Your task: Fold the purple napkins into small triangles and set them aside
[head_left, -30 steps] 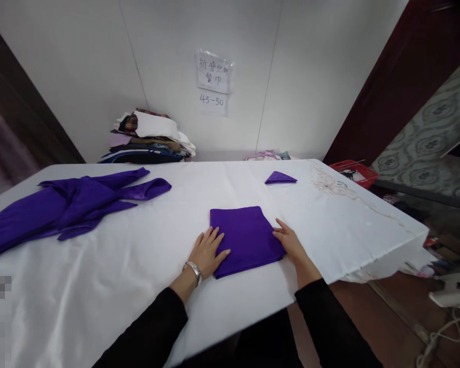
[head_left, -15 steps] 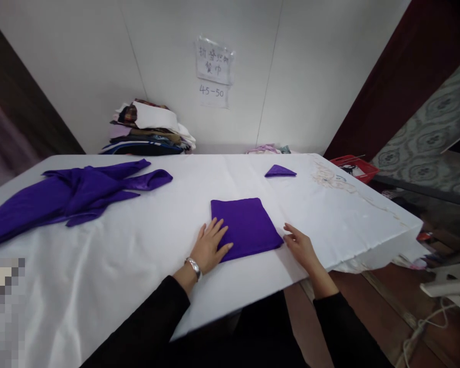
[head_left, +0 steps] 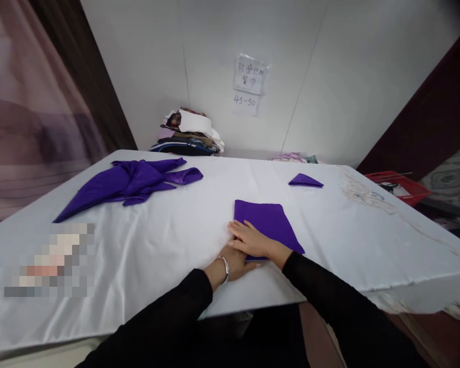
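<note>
Head view: we have both hands at the near left part of the folded purple cloth [head_left: 272,222], which lies flat on the white tablecloth [head_left: 199,225] near the front edge of the table. Our right hand [head_left: 251,240] crosses over our left hand [head_left: 235,263], palm down, with its fingers extended and held fairly close together. The left hand rests underneath, its thumb stretched to the right along the cloth's near edge. The right hand covers most of the left fingers, so we cannot tell whether they are spread or bent. We note a silver bracelet [head_left: 225,270] on the left wrist.

Beyond the folded cloth and to its right, we locate a small purple triangle [head_left: 305,181] of folded fabric, set well apart from the hands. To the far left we find a loose heap of purple cloth [head_left: 138,179], with pointed ends extending to the right. A pixelated patch [head_left: 53,260] nearer the front left conceals its contents.

Behind the table's far edge we observe a stack of mixed textiles [head_left: 191,138] against the wall [head_left: 329,97], which carries two handwritten sheets [head_left: 249,76]; the lower reads "45-50".
</note>
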